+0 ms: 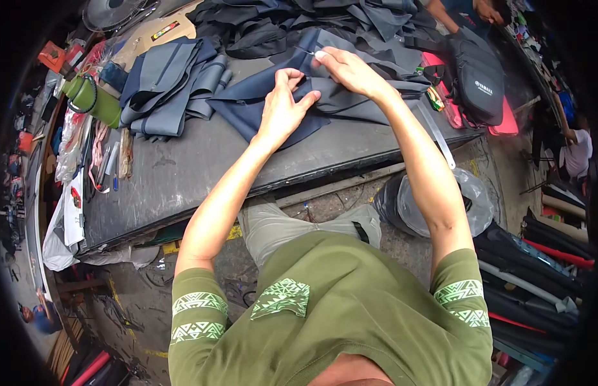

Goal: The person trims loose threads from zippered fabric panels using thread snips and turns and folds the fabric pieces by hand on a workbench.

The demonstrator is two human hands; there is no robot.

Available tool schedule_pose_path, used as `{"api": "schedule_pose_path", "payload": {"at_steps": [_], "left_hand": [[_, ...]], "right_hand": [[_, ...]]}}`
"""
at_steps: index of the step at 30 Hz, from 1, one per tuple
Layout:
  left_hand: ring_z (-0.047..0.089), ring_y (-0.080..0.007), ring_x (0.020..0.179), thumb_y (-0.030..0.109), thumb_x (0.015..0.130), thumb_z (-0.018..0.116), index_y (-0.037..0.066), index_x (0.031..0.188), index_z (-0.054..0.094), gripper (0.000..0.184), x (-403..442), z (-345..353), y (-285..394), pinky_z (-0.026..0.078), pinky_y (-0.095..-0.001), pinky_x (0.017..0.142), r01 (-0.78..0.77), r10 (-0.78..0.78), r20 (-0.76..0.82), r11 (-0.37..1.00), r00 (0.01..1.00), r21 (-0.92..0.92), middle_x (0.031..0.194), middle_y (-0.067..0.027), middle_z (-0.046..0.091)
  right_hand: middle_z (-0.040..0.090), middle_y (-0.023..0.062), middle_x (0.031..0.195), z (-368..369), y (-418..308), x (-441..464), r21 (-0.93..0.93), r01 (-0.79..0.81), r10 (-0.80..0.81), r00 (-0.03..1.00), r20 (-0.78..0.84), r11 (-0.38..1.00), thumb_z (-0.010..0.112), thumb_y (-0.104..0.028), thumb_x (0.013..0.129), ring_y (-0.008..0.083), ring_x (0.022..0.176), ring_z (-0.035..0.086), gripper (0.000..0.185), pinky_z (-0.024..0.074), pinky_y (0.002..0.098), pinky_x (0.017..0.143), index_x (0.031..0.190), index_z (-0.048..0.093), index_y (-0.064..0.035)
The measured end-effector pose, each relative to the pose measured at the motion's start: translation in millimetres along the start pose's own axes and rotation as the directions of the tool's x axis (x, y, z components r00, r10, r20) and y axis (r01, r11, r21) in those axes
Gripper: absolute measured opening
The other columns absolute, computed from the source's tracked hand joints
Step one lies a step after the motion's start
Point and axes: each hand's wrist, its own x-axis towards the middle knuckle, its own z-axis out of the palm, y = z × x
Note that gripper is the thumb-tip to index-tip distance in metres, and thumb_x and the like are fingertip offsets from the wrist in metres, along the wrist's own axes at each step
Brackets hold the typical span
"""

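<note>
A navy and grey fabric piece lies partly folded on the dark worktable, with a thin seam or zip line across it. My left hand is on its middle, fingers curled over the cloth and the thumb pointing right. Farther up and to the right, my right hand pinches the piece near its top edge between thumb and forefinger. Whatever small part sits under those fingertips is too small to make out. More grey fabric spreads beneath my right wrist.
Folded grey panels are stacked left, beside a green bottle. Dark cloth heaps at the back. A metal ruler overhangs the right edge, near a black Yamaha bag. Another person leans in at back right.
</note>
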Motion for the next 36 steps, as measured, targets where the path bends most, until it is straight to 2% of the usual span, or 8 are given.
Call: {"api": "schedule_pose_path", "payload": {"at_steps": [4, 5, 9, 13, 16, 19, 22, 36], "left_hand": [[0.073, -0.0256, 0.103, 0.031, 0.086, 0.084, 0.007, 0.137, 0.042, 0.07, -1, -1, 3, 0.051, -0.0334, 0.092, 0.046, -0.046, 0.037, 0.999, 0.998, -0.009, 0.143, -0.023, 0.062], [0.069, -0.0304, 0.118, 0.028, 0.085, 0.085, 0.007, 0.139, 0.042, 0.072, 0, 1, -1, 0.05, -0.0358, 0.099, 0.038, -0.036, 0.027, 0.998, 0.999, -0.056, 0.144, -0.022, 0.061], [0.063, -0.0371, 0.128, 0.024, 0.082, 0.087, 0.008, 0.145, 0.039, 0.081, -2, 3, -2, 0.049, -0.042, 0.107, 0.014, -0.014, 0.005, 0.999, 1.0, -0.035, 0.145, -0.0211, 0.06], [0.063, -0.0372, 0.128, 0.023, 0.082, 0.088, 0.008, 0.147, 0.038, 0.084, -5, 2, -2, 0.049, -0.0424, 0.107, 0.002, -0.001, 0.014, 0.997, 1.0, -0.074, 0.146, -0.0209, 0.06], [0.063, -0.0375, 0.128, 0.022, 0.081, 0.088, 0.009, 0.147, 0.037, 0.085, -7, 2, -2, 0.049, -0.0428, 0.107, 0.008, -0.005, 0.032, 0.998, 0.999, -0.068, 0.146, -0.0208, 0.06], [0.063, -0.038, 0.127, 0.021, 0.08, 0.089, 0.009, 0.148, 0.037, 0.086, -5, 2, -1, 0.049, -0.0432, 0.108, -0.015, 0.017, 0.043, 0.998, 0.999, -0.058, 0.145, -0.0211, 0.06], [0.063, -0.0385, 0.127, 0.021, 0.08, 0.089, 0.009, 0.148, 0.036, 0.086, -6, 1, -2, 0.049, -0.0434, 0.108, -0.029, 0.032, 0.047, 0.998, 0.998, -0.058, 0.145, -0.0214, 0.06], [0.065, -0.0375, 0.124, 0.019, 0.081, 0.087, 0.011, 0.149, 0.036, 0.085, -7, -3, -4, 0.052, -0.0422, 0.106, -0.042, 0.048, 0.081, 0.997, 0.996, -0.065, 0.145, -0.0207, 0.06]], "right_hand": [[0.07, 0.0152, 0.092, -9, 1, -9, -0.211, -0.092, 0.116, 0.988, 0.101, 0.973, 0.043, -0.042, 0.108, 0.0324, 0.088, 0.064, 0.05, 0.0484, 0.0398, 0.083, 0.103, 0.068, 0.0012], [0.071, 0.0165, 0.094, -14, -5, -13, -0.244, -0.072, 0.116, 0.979, 0.168, 0.967, 0.041, -0.044, 0.107, 0.0338, 0.091, 0.065, 0.054, 0.0487, 0.0409, 0.087, 0.101, 0.068, 0.002], [0.072, 0.0181, 0.1, -21, -8, -19, -0.305, -0.149, 0.229, 0.942, 0.245, 0.941, 0.043, -0.044, 0.107, 0.0348, 0.097, 0.066, 0.054, 0.0486, 0.041, 0.092, 0.102, 0.069, 0.003], [0.069, 0.0152, 0.09, -15, -1, -22, -0.305, -0.135, 0.221, 0.938, 0.267, 0.943, 0.042, -0.044, 0.107, 0.031, 0.089, 0.064, 0.054, 0.0486, 0.04, 0.088, 0.101, 0.069, 0.0022], [0.057, 0.0045, 0.074, -17, -3, -24, -0.193, -0.28, 0.33, 0.89, 0.315, 0.94, 0.045, -0.045, 0.107, 0.0184, 0.071, 0.053, 0.051, 0.0452, 0.0326, 0.07, 0.094, 0.068, -0.0014], [0.043, -0.0052, 0.068, -20, 7, -21, 0.039, -0.517, 0.457, 0.788, 0.412, 0.855, 0.049, -0.046, 0.106, 0.0089, 0.062, 0.037, 0.047, 0.0322, 0.0258, 0.057, 0.088, 0.066, -0.0061], [0.037, -0.008, 0.06, -20, 15, -17, 0.087, -0.5, 0.41, 0.787, 0.461, 0.862, 0.049, -0.041, 0.105, 0.0071, 0.052, 0.028, 0.042, 0.0231, 0.0284, 0.049, 0.088, 0.065, -0.0064], [0.04, -0.0079, 0.064, -18, 3, -14, 0.022, -0.495, 0.427, 0.771, 0.472, 0.869, 0.049, -0.047, 0.105, 0.0073, 0.056, 0.032, 0.044, 0.0263, 0.0274, 0.052, 0.087, 0.063, -0.0092]]}}
